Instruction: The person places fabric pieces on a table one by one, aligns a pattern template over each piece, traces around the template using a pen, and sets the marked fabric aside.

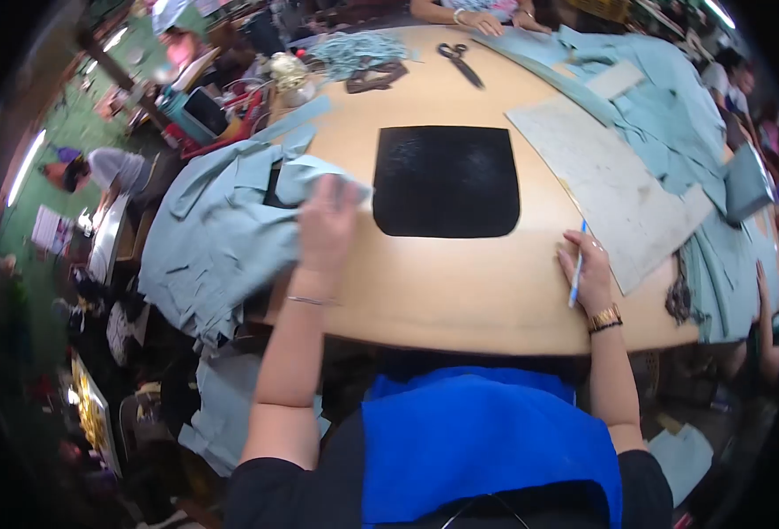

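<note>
My left hand (pixel 328 220) is closed on the edge of a light blue fabric piece (pixel 305 176), beside a heap of the same fabric (pixel 222 229) on the table's left side. A black panel (pixel 447 181) with rounded lower corners lies flat in the middle of the table (pixel 442 291). To its lower right, my right hand (pixel 590 269) has its fingers closed round a blue and white pen (pixel 576 280). The hand rests near the lower edge of a large pale board (pixel 610 181).
Black scissors (pixel 460 65) lie at the back, right of a pile of light blue strips (pixel 358 53). Light blue fabric (pixel 671 106) covers the right side. Across the table are another person's hands (pixel 486 22). More people sit farther off.
</note>
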`<state>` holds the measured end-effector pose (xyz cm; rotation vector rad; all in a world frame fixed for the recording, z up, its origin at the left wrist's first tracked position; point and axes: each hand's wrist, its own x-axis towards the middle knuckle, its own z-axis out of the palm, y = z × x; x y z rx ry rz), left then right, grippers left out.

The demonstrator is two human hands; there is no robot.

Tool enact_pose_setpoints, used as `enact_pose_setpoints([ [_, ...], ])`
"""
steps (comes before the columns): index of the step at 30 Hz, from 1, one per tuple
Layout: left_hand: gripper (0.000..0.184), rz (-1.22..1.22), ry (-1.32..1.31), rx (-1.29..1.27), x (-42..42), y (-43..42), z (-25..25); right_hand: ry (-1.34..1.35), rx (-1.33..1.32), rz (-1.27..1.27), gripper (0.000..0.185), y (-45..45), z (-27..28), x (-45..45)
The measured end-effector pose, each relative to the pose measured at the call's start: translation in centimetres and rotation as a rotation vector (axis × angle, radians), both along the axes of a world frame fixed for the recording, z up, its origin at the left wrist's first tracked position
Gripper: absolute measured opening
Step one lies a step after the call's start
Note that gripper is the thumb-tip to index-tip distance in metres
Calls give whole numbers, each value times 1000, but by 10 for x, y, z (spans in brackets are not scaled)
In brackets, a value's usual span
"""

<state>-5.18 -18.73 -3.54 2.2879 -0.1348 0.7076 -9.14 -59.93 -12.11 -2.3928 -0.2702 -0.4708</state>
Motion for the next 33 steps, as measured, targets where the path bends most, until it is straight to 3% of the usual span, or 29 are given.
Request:
enact_pose_setpoints([
  [3,34,-337,248,-50,-23,-101,-23,-73,130,-84,32,0,-6,-2],
  [5,60,-519,416,283,-43,-128,-50,-47,240,-142,31,-3,-10,-1],
  [8,76,-575,281,513,-74,-126,-60,71,405,-192,26,-8,-12,-1],
  [10,86,-524,371,498,-96,-108,-62,152,523,-205,25,-10,-19,1],
  [11,86,-491,366,508,-107,-100,-59,86,503,-185,24,-11,-27,4],
  [14,87,-359,395,498,-133,-79,-63,-124,-71,-175,32,-22,-12,6],
  [16,88,-291,400,471,-140,-73,-70,-99,-233,-306,42,-30,-5,12],
  [17,88,-270,393,454,-141,-71,-74,-81,-315,-380,46,-38,-2,14],
  [20,85,-217,356,433,-140,-75,-79,-23,-383,-917,62,-91,0,19],
  [23,74,-218,293,427,-131,-74,-79,282,-67,-1092,67,-137,5,12],
  [26,60,-274,262,410,-127,-74,-75,-24,219,-1005,72,-189,-39,29],
  [27,55,-287,251,395,-125,-74,-74,-127,654,-776,68,-190,-34,30],
  [28,50,-295,243,382,-125,-73,-74,-152,804,-823,56,-182,-22,30],
  [30,44,-336,244,238,-126,-68,-81,-223,1034,-612,39,-197,-32,40],
  [33,35,-356,203,161,-129,-64,-90,-495,730,-623,36,-198,11,38],
])
